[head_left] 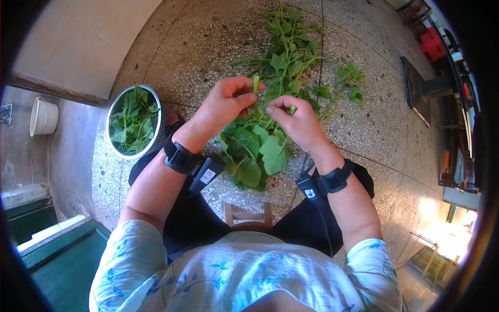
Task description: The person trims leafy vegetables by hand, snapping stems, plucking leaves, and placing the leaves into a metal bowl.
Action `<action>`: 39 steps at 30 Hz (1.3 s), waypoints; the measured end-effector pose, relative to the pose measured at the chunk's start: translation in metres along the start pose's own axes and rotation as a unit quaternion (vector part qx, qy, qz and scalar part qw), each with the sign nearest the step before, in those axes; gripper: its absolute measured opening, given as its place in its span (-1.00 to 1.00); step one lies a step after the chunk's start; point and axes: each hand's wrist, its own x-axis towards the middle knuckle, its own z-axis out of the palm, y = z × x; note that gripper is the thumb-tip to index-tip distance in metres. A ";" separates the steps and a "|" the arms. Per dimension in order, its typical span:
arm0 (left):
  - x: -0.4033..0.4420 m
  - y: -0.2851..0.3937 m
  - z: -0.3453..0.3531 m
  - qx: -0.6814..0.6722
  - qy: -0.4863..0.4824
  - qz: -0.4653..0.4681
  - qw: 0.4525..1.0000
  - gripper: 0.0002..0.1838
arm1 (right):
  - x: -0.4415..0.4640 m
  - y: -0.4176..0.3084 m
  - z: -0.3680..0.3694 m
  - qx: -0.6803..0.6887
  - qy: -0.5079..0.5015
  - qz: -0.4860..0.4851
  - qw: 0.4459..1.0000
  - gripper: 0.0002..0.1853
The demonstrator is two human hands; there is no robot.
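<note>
The left hand (228,98) has its thumb and forefinger pinched on an upright green stem (256,86), whose cut end pokes up above them. The right hand (299,120), just beside it to the right, has curled fingers closed around a second stem (293,110), showing only as a short green stub; its thumb and fingertip meet on the side facing the left hand, and whether they grip a thin strand is too small to tell.

Just nearer than the hands is a bunch of broad green leaves (254,156); whether it hangs from the held stems or lies on the ground I cannot tell. Beyond the hands a heap of leafy vines (291,57) stretches away over the speckled floor (384,130), with a loose sprig (352,75) to its right. To the left, a bowl (108,125) with a pale rim holds picked leaves (134,122). Farther left is a white bucket (44,117). Nearest, a wooden stool (248,215) shows between the person's dark-trousered legs (195,213).
</note>
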 end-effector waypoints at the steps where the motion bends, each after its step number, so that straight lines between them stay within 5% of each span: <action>1: 0.000 0.001 0.001 0.000 0.000 0.000 1.000 -0.78 | 0.000 0.000 0.002 -0.008 0.020 -0.053 0.998 -0.85; 23: -0.002 -0.005 0.021 0.025 0.004 0.033 0.999 -0.80 | 0.000 -0.003 0.003 0.037 0.047 -0.022 0.998 -0.91; 31: -0.002 -0.003 0.013 0.025 -0.049 0.017 0.998 -0.73 | -0.002 -0.001 -0.008 0.232 -0.060 0.083 0.967 -0.94; 39: 0.002 -0.007 -0.003 0.023 -0.019 0.005 1.000 -0.72 | -0.003 -0.001 -0.018 0.281 -0.042 0.080 0.955 -0.94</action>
